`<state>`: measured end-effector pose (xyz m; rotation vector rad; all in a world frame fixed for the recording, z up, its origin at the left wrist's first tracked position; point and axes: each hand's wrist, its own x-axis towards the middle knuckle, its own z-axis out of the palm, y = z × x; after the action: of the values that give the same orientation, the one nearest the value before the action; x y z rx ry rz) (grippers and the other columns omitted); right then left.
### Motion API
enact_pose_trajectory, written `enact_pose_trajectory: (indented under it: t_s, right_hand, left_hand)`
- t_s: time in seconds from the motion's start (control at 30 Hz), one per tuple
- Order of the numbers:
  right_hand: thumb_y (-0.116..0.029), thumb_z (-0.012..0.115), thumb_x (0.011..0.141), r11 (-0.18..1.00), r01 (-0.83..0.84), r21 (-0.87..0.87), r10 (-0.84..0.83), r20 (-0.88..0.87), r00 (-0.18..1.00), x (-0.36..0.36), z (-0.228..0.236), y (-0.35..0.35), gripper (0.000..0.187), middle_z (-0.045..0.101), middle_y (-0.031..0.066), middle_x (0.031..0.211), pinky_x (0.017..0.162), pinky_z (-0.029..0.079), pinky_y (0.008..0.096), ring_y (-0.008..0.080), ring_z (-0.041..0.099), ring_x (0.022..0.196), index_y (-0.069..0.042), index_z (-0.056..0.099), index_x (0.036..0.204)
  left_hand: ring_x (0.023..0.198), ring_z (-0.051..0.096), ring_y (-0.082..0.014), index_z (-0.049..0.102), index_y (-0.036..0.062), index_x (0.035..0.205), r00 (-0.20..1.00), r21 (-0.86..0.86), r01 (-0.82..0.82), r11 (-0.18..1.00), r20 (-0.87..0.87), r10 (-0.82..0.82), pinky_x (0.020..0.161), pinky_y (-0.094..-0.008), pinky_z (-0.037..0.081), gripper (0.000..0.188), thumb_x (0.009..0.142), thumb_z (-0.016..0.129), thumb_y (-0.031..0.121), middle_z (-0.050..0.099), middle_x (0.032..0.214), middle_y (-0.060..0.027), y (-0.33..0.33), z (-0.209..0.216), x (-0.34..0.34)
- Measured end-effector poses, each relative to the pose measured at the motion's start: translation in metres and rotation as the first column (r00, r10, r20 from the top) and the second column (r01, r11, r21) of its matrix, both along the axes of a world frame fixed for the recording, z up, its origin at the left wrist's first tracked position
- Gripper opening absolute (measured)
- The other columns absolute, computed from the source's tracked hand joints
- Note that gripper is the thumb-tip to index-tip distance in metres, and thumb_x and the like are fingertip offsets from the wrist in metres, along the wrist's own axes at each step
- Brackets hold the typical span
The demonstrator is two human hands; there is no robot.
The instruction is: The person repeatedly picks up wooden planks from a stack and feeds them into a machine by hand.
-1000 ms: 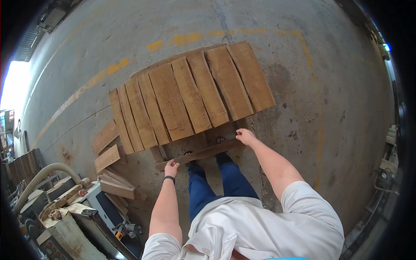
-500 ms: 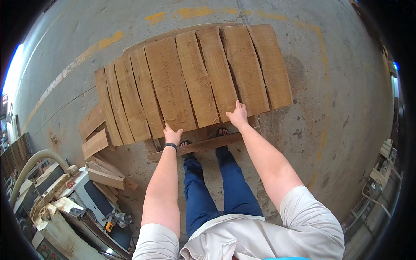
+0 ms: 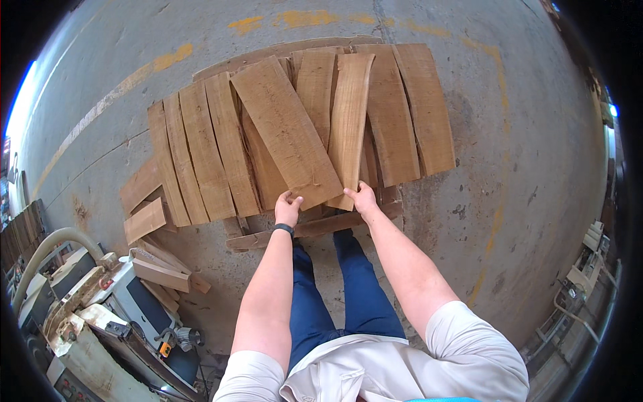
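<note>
My left hand (image 3: 287, 209) grips the near end of a wide wooden board (image 3: 288, 130), which lies slanted across other boards. In my right hand (image 3: 362, 199) is the near end of a narrower, lighter wooden board (image 3: 351, 110), tilted a little on its edge. The two boards come close together at their near ends and spread apart toward the far side. Beneath and beside them is a row of rough-edged boards (image 3: 194, 147), laid side by side. Another board (image 3: 315, 84) shows between the two held ones.
A long narrow plank (image 3: 311, 228) lies across just in front of my legs. Shorter offcuts (image 3: 145, 221) are piled at the left. Beyond them stands a woodworking machine (image 3: 137, 301) with a curved hose (image 3: 43, 258). Metal frames (image 3: 576, 301) line the far right.
Both hands have pulled boards toward me. The wide board has swung so its near end points right; the narrower one has tilted, its near end shifting left. Boards beneath are uncovered.
</note>
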<state>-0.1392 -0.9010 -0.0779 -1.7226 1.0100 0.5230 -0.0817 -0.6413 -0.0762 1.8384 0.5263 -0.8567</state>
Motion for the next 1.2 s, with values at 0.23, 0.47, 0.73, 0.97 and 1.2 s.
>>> enact_pose_trajectory:
  t_s: [0.23,0.47,0.73,0.97,1.2]
  right_hand:
    - [-0.010,0.073,0.088,0.967,0.046,0.250,-0.066,0.072,0.995,0.015,0.017,0.030,0.045,0.068,0.0149,0.115,0.090,0.051,0.0347,0.0221,0.065,0.102,0.005,0.056,0.127]
    - [-0.010,0.069,0.091,0.938,0.069,0.340,-0.131,0.166,0.977,-0.004,0.026,0.028,0.043,0.066,0.0138,0.118,0.095,0.049,0.0335,0.0205,0.063,0.106,0.005,0.054,0.128]
    - [-0.019,0.067,0.095,0.706,0.241,0.666,-0.389,0.081,0.918,0.023,0.032,0.081,0.049,0.059,0.0139,0.132,0.107,0.040,0.0359,0.0223,0.054,0.123,0.003,0.047,0.135]
    - [-0.015,0.070,0.093,0.774,0.252,0.581,-0.335,0.039,0.941,0.037,0.013,0.108,0.054,0.057,0.0132,0.136,0.109,0.037,0.0386,0.0253,0.052,0.127,-0.001,0.044,0.138]
    - [-0.017,0.072,0.091,0.712,0.326,0.622,-0.406,-0.014,0.914,0.042,0.028,0.116,0.059,0.057,0.0116,0.136,0.109,0.037,0.0400,0.0257,0.051,0.128,-0.003,0.043,0.141]
  left_hand:
    - [0.101,0.064,-0.0213,0.050,-0.0092,0.134,0.994,0.179,-0.085,0.980,0.085,0.071,0.091,-0.0349,0.052,0.061,0.086,0.078,0.016,0.068,0.110,-0.0129,0.029,-0.024,0.003]
    - [0.099,0.064,-0.0190,0.057,-0.0047,0.124,0.937,-0.158,-0.329,0.931,-0.176,0.301,0.084,-0.0326,0.052,0.044,0.086,0.076,0.008,0.067,0.111,-0.0112,0.042,-0.008,0.015]
    - [0.093,0.066,-0.0190,0.062,-0.0061,0.115,0.962,0.086,-0.258,0.962,0.109,0.249,0.084,-0.0330,0.052,0.035,0.088,0.073,0.014,0.071,0.104,-0.0120,0.176,-0.034,0.022]
    - [0.110,0.062,-0.0228,0.052,-0.0044,0.125,0.957,-0.177,-0.253,0.951,-0.189,0.220,0.097,-0.0355,0.049,0.050,0.084,0.076,0.008,0.065,0.121,-0.0138,0.113,0.004,0.018]
    - [0.111,0.062,-0.0220,0.050,-0.0010,0.130,0.935,-0.353,-0.354,0.866,-0.127,0.330,0.099,-0.0356,0.048,0.050,0.085,0.072,0.002,0.065,0.123,-0.0129,0.093,0.008,0.009]
